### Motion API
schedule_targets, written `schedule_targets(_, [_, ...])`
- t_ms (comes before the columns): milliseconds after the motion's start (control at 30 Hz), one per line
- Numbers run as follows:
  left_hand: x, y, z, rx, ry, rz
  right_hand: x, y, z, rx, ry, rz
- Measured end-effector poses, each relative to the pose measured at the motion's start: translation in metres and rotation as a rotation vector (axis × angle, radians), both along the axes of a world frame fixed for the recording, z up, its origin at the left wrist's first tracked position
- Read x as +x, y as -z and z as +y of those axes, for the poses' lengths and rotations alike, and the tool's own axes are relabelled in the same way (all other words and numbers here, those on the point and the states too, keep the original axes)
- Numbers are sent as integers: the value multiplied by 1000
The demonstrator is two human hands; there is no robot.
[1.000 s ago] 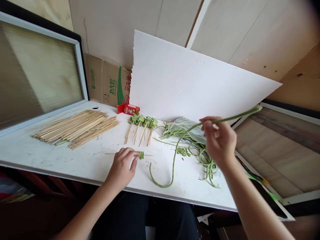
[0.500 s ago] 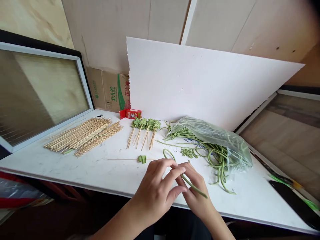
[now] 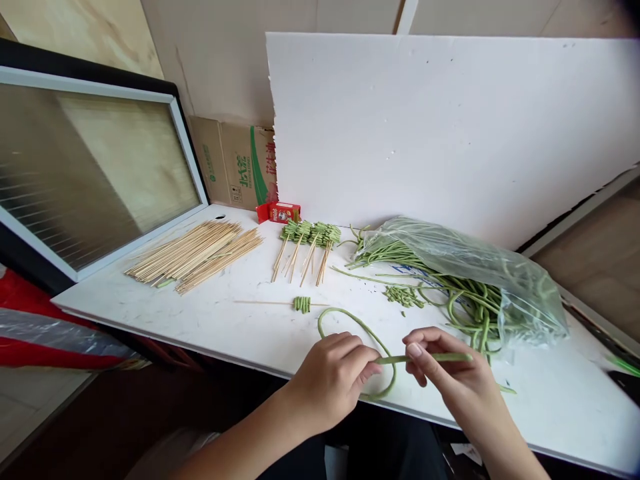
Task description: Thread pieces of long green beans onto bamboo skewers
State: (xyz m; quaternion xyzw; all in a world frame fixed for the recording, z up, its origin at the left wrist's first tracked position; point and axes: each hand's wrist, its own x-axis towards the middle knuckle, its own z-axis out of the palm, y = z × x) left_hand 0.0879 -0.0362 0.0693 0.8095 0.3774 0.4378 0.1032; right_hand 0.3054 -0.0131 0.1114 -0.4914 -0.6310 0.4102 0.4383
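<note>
One long green bean (image 3: 376, 331) runs between my hands above the table's front edge, part of it looping out behind my left hand. My left hand (image 3: 336, 379) is closed around the bean. The thumb and fingers of my right hand (image 3: 449, 369) pinch the bean, and its end sticks out to the right across the palm. Beyond my left hand lies a skewer (image 3: 260, 303) with a folded bean (image 3: 302, 305) threaded on it. A small heap of cut bean bits (image 3: 403, 296) sits beyond my right hand.
Loose bamboo skewers (image 3: 193, 252) are piled at the left. Several threaded bean skewers (image 3: 313, 235) lie near a red box (image 3: 284, 212). A clear plastic bag (image 3: 465, 267) of long beans takes up the right side. A white board (image 3: 440, 127) stands behind.
My hands have moved apart, the right hand going rightward, with the bean now stretched between them and its loop larger. A bean bit has appeared by the small heap. The view has shifted.
</note>
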Motion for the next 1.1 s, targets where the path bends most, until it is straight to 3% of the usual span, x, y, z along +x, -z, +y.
schedule_targets(300, [-2,8,-3,-201,-3,-26,39,15,23,69,-248,-369])
schedule_targets(433, [-1,14,-2,-299,-29,-36,33,14,19,82,-258,-336])
schedule_targets(633, [2,14,-4,-416,35,-87,19,15,11,128,-269,-238])
schedule_targets(767, [4,19,-1,-417,56,-108,14,23,8,135,-323,-220])
schedule_targets(1100, [0,22,0,-314,-58,-126,27,17,15,216,-203,-271])
